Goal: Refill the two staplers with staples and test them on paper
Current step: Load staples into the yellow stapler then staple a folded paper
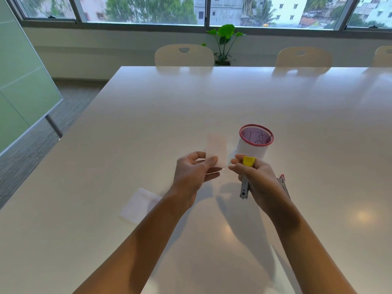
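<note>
I saw a glossy white table [148,115] carrying a red-rimmed mesh cup [254,143], a folded white paper [139,205] lying near its left edge, and a red stapler [283,183] partly hidden

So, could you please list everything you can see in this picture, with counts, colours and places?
yellow stapler: 1, yellow and metal, in the right hand
red stapler: 1, red, mostly hidden behind the right wrist
paper slip: 1, white, in the left hand
folded paper: 1, white, on the table near left
mesh cup: 1, pink rim, upright beyond the hands
table: 1, white
chairs: 3, cream, far side
plant: 1, green, by the window
left hand: pinches the slip
right hand: grips the yellow stapler
</note>
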The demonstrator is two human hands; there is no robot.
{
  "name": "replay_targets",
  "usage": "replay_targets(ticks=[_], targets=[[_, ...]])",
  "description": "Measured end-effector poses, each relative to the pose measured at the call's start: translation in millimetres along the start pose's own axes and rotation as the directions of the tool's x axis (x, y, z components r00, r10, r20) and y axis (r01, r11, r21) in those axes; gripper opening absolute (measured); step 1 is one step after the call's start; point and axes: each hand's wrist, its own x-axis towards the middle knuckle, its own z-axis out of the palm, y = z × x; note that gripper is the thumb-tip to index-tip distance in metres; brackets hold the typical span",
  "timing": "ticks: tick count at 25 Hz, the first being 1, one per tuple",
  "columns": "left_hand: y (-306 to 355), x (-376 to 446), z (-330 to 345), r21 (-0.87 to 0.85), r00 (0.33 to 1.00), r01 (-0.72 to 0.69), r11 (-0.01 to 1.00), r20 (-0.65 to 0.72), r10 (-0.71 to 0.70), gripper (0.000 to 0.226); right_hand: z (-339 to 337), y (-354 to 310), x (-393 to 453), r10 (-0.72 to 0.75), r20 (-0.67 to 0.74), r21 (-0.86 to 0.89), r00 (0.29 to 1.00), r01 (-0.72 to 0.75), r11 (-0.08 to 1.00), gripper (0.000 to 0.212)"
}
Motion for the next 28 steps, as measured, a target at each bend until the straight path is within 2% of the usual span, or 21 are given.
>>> replay_targets(ticks=[2, 4, 5, 9, 11, 14, 16, 18, 21, 24, 26, 28], targets=[[4, 3, -5, -0.004, 0.999, -0.002, 1.0, -0.035, 0.002, 0.026, -4, -2, 1, 0.097, 0.061, 0.041, 0.993, -0.1, 0.994, 0.016], [7, 4, -8, -0.024, 0.999, -0.007, 1.0, -0.042, 0.006, 0.023, -8, -3, 1, 0.107, 0.102, -0.072, 0.989, -0.1, 0.992, 0.006], [9, 3, -9, -0.033, 0.999, -0.01, 0.999, -0.044, 0.009, 0.021, -8, -4, -2, 0.09, 0.108, -0.131, 0.99, -0.076, 0.989, 0.009], [16, -2, -8, -0.056, 1.0, -0.027, 0.998, -0.014, 0.026, 0.009, -7, 2, -11, -0.129, 0.04, -0.38, 0.991, 0.134, 0.915, 0.033], [18, -5, -7, -0.031, 0.998, -0.043, 0.999, 0.038, 0.044, 0.011, -5, 5, -13, -0.248, 0.048, -0.484, 0.968, 0.239, 0.841, 0.03], [15, -9, -5, 0.06, 0.993, -0.068, 0.996, 0.105, 0.061, 0.038, -2, 5, -18, -0.318, 0.064, -0.507, 0.946, 0.305, 0.806, 0.029], [15, -11, -3, 0.121, 0.99, -0.095, 0.988, 0.117, 0.081, 0.03, -1, 2, -21, -0.348, 0.073, -0.555, 0.935, 0.328, 0.764, 0.026], [16, -14, -2, 0.17, 0.989, -0.11, 0.979, 0.114, 0.091, 0.015, 0, -1, -23, -0.325, 0.099, -0.61, 0.941, 0.315, 0.727, 0.025], [16, -15, -3, 0.227, 0.993, -0.1, 0.969, 0.085, 0.083, 0.016, 2, -3, -25, -0.248, 0.168, -0.635, 0.954, 0.297, 0.713, 0.026], [16, -14, -5, 0.263, 0.994, -0.105, 0.959, 0.062, 0.092, 0.014, 3, -2, -23, -0.192, 0.21, -0.554, 0.959, 0.278, 0.785, 0.018], [16, -14, -7, 0.288, 0.994, -0.11, 0.951, 0.052, 0.099, 0.012, 3, -2, -21, -0.068, 0.242, -0.482, 0.968, 0.18, 0.857, 0.014], [17, -14, -10, 0.316, 0.994, -0.11, 0.942, 0.053, 0.098, 0.011, 3, -2, -19, 0.063, 0.299, -0.361, 0.952, 0.051, 0.931, 0.022]])
